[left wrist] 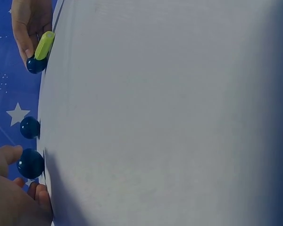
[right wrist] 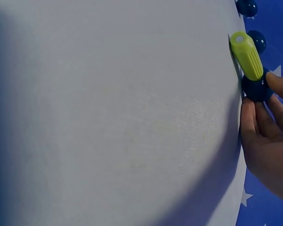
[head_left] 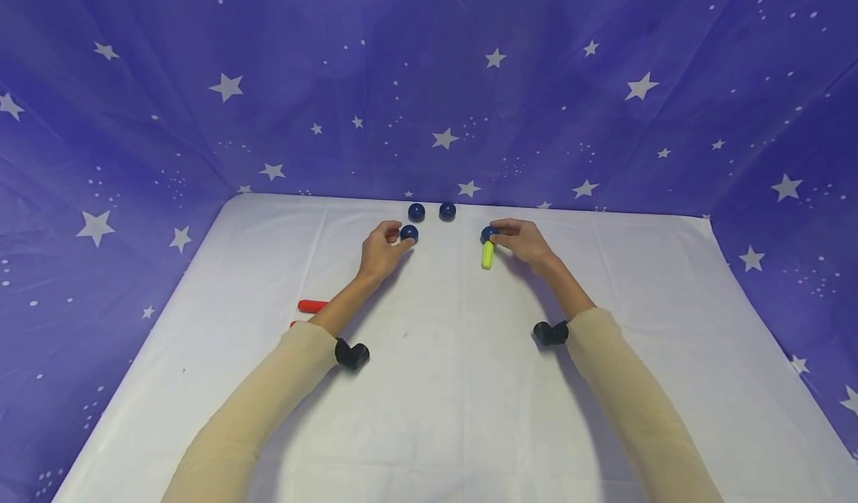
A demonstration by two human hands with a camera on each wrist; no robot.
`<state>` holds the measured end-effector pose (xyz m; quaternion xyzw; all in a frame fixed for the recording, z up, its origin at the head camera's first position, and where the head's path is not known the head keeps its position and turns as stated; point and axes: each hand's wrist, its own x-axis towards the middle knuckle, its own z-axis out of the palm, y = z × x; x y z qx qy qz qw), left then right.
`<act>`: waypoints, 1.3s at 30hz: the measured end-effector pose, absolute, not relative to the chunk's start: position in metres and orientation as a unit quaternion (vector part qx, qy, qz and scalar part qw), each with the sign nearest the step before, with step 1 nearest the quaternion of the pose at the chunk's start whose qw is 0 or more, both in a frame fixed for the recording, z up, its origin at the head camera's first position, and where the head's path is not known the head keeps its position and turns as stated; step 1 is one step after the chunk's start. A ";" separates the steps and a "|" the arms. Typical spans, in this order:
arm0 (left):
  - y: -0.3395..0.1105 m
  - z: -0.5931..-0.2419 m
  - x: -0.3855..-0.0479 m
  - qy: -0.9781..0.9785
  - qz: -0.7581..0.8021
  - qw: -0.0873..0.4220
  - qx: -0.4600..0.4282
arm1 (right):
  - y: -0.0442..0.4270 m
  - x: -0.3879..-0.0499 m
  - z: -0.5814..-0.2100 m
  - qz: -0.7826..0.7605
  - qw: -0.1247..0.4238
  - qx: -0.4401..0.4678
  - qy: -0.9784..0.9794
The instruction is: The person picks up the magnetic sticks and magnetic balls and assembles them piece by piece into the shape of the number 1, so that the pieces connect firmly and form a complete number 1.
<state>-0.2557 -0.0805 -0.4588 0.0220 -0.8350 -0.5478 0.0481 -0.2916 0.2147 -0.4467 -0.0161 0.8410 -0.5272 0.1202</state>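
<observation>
Cloth, white and lightly creased (head_left: pixel 429 406), lies beneath both hands. The left hand (head_left: pixel 380 254) holds one blue ball (head_left: pixel 409 233) between thumb and fingers, while the right hand (head_left: pixel 526 242) pinches another blue ball (head_left: pixel 488 232), a yellow-green rod (head_left: pixel 487 255) touching its near side. Farther back, a third ball (head_left: pixel 416 212) sits beside a fourth ball (head_left: pixel 447 212). A red rod (head_left: pixel 313 306) lies partly hidden by the left forearm (head_left: pixel 345 303).

Glossy smooth blue balls (head_left: pixel 447 212), ribbed plastic-looking yellow stick (right wrist: pixel 247 57), matt white tablecloth (head_left: pixel 436 384), creased purple cloth backdrop (head_left: pixel 402 104)
</observation>
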 end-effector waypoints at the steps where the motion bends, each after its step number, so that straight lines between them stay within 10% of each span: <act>1: -0.080 -0.458 -0.256 -0.836 -0.546 0.049 0.021 | 0.215 -0.292 -0.446 -0.532 0.122 -0.016 0.838; 39: -0.048 -0.456 -0.251 -0.839 -0.540 0.066 0.008 | 0.219 -0.298 -0.445 -0.519 0.151 -0.017 0.841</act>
